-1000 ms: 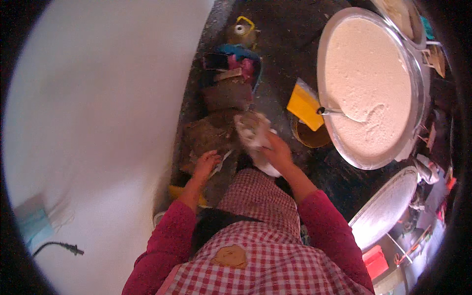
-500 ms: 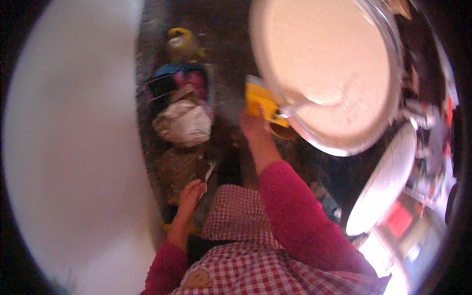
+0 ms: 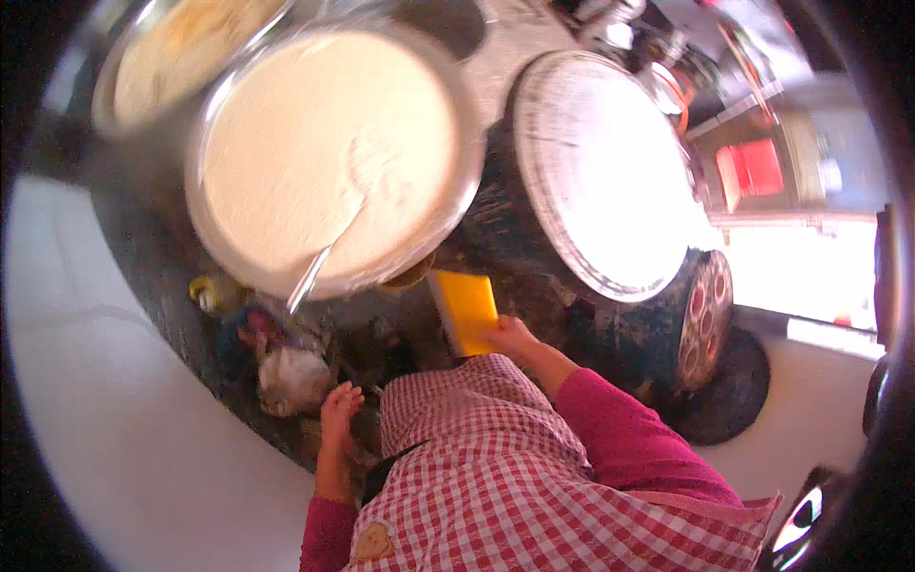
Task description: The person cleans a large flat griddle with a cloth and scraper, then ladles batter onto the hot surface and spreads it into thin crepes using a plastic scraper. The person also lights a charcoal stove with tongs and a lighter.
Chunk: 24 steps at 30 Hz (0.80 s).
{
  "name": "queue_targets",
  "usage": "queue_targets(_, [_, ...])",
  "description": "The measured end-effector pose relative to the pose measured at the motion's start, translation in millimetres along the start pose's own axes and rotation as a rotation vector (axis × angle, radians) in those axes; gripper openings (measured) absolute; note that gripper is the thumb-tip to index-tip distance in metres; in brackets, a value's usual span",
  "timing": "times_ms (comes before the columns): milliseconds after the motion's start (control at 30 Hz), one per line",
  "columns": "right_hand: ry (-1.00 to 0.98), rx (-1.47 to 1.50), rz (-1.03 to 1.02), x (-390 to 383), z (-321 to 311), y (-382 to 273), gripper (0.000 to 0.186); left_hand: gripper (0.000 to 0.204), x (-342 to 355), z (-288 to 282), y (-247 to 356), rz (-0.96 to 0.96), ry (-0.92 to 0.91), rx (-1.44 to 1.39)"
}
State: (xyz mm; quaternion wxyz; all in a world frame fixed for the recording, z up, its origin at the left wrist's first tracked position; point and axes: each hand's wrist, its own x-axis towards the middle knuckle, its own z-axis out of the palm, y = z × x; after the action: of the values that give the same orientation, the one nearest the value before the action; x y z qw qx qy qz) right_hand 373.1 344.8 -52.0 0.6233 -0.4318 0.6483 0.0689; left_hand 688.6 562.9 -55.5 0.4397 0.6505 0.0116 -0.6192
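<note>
My right hand (image 3: 515, 336) grips the near edge of a flat yellow rectangular thing (image 3: 469, 310) with a pale side; its kind cannot be made out. It is just above my lap, below the rim of a wide metal basin (image 3: 469, 191) of cream-coloured batter (image 3: 295, 143). A metal utensil with a long handle (image 3: 311, 276) stands in the batter, its head sunk and its handle over the near rim. My left hand (image 3: 341, 412) is low, beside a whitish bundle (image 3: 293, 379), fingers loosely apart, with nothing visible in it.
A large round plate, glaring white (image 3: 610, 181), tops a dark drum-like body (image 3: 581, 324) on the right. Another metal basin (image 3: 107, 100) of pale contents stands at the far left. A red stool-like object (image 3: 750, 170) is farther right. A pale wall (image 3: 143, 381) curves along the left.
My view has swung right, bringing the whole basin and the round plate into sight. The yellow thing is now nearer my lap, away from the basin. The thin white thing at my left hand no longer shows.
</note>
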Motion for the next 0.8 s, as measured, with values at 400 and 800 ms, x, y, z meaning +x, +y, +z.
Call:
queue_targets(400, [0.141, 1.160, -0.679, -195.9, -91.1, 114.7, 0.046, 0.034, 1.4, 279.4, 121.0, 0.134, -0.739, 0.953])
queue_targets(800, [1.479, 1.803, -0.155, -266.6, 117.7, 228.9, 0.033, 0.031, -48.3, 415.8, 39.8, -0.028, -1.581, 1.517])
